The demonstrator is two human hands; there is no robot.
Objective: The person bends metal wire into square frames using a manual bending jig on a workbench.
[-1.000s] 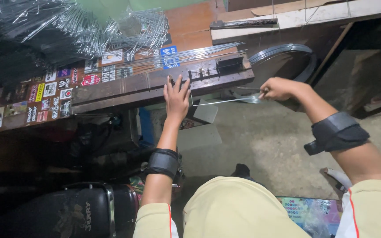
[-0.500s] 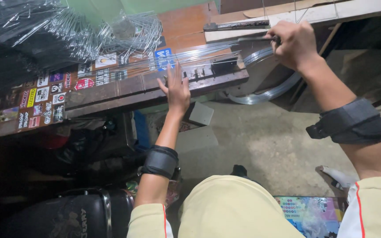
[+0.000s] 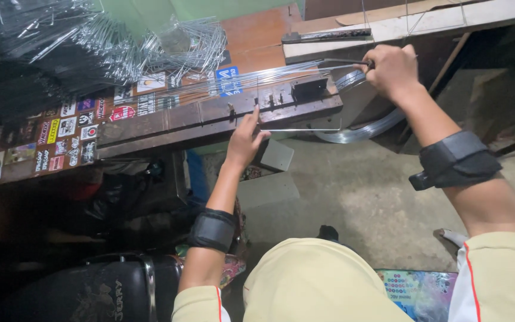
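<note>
At counter (image 3: 150, 122) edge, left hand (image 3: 245, 138) fingers pinch bent wire (image 3: 296, 129), right hand (image 3: 391, 68) fist clamps lever (image 3: 344, 61); bend partly formed, finished pile (image 3: 168, 50) behind.

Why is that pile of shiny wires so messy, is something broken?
Nothing looks broken. The bent wire pieces lie tangled in a heap at the bench's far left. The left hand holds a straight wire; the right hand grips a handle.

Dim, deep shadows at left
</note>
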